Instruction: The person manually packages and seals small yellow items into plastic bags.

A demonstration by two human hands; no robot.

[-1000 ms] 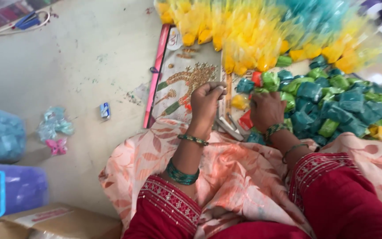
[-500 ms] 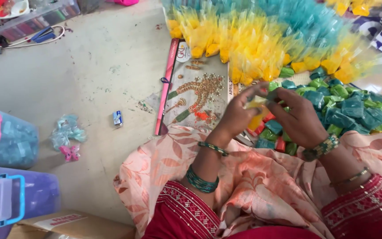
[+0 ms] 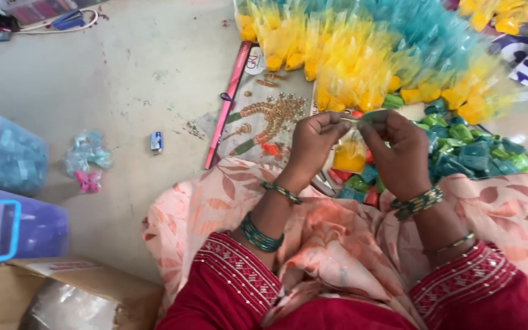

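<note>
Well along, by the look: a big heap of filled yellow and teal pouches [image 3: 368, 55] lies far on the floor, loose green packets [image 3: 472, 156] right. Your left hand [image 3: 313, 137] and right hand [image 3: 398, 153] pinch a small clear pouch [image 3: 357, 119] between fingertips, raised above your lap.

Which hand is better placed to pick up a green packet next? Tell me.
Right, probably. The right hand is beside the green packets; the left hand is farther off, though both pinch the yellow pouch.
</note>
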